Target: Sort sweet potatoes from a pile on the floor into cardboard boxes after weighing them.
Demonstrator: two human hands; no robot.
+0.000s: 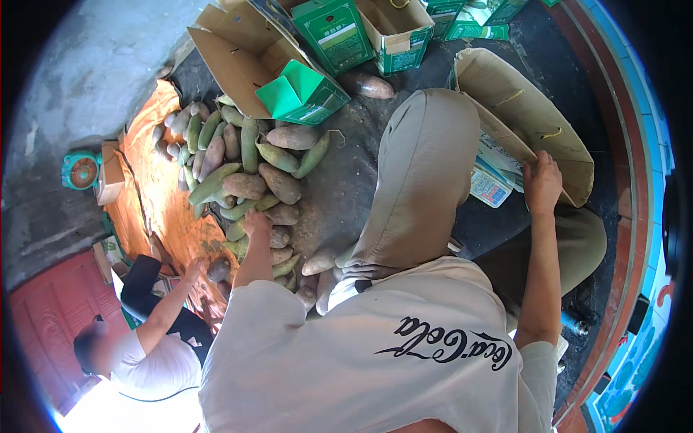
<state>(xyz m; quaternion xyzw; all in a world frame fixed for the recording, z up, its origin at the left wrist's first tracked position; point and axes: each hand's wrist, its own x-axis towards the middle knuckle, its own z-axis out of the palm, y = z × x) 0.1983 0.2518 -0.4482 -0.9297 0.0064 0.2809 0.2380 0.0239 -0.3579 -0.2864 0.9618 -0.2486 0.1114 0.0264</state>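
A pile of long root vegetables point(249, 144), some green and some dusty brown, lies on the floor ahead to my left. My left hand point(258, 222) reaches into its near side with the fingers curled down; which piece they hold, if any, is hidden. On my right, an open cardboard box point(498, 79) leans over beside my bent knee. My right hand point(543, 180) is closed on the near edge of this box. Below the box's side shows a white panel with coloured keys point(491, 189).
Several green cartons point(332, 36) stand at the back, one with its flap open point(299, 90) over the pile. A single root point(374, 86) lies near them. An orange sheet point(180, 216) spreads at left. There a co-worker point(155, 346) reaches a hand point(195, 269) toward the pile.
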